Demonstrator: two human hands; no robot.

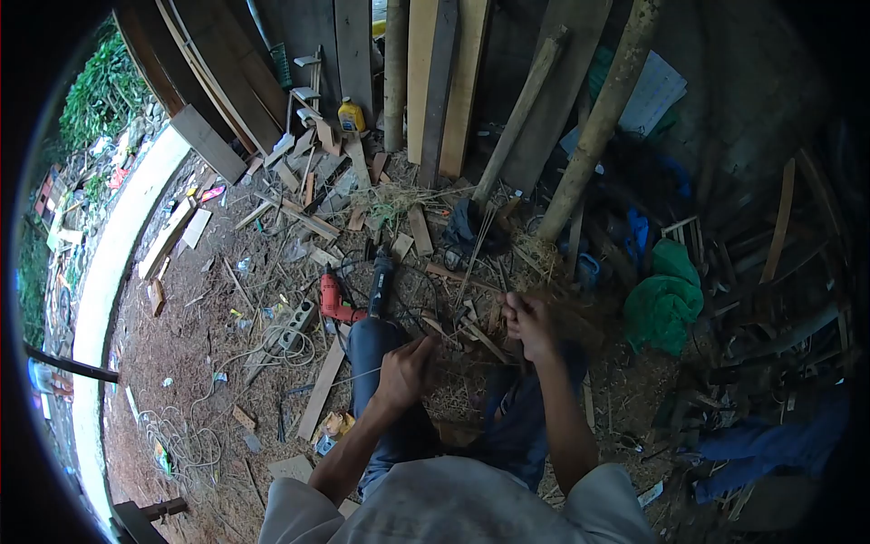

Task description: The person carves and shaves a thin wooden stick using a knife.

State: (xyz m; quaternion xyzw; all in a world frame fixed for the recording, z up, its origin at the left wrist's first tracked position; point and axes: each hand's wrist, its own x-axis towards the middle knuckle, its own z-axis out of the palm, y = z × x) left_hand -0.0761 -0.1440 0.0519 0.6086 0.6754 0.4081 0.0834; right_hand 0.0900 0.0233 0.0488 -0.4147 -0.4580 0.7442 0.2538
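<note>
Above the left knee is my left hand (pixel 408 370), its fingers closed round the end of a thin light strip (pixel 367 373) that sticks out to the left. My right hand (pixel 528 325) is raised over the right knee, fingers closed; what it holds, if anything, is too small to make out. The two hands are apart. Just beyond the left knee lie a red power drill (pixel 335 299) and a dark power tool (pixel 381 285). A power strip (pixel 297 325) with a pale cord is left of the drill.
Boards and poles (pixel 594 136) lean at the back. Wood scraps (pixel 420 229) and shavings litter the ground. A yellow bottle (pixel 352 116) stands by the boards. Green cloth (pixel 666 304) lies right. Another person's blue-clad legs (pixel 770 444) show at lower right.
</note>
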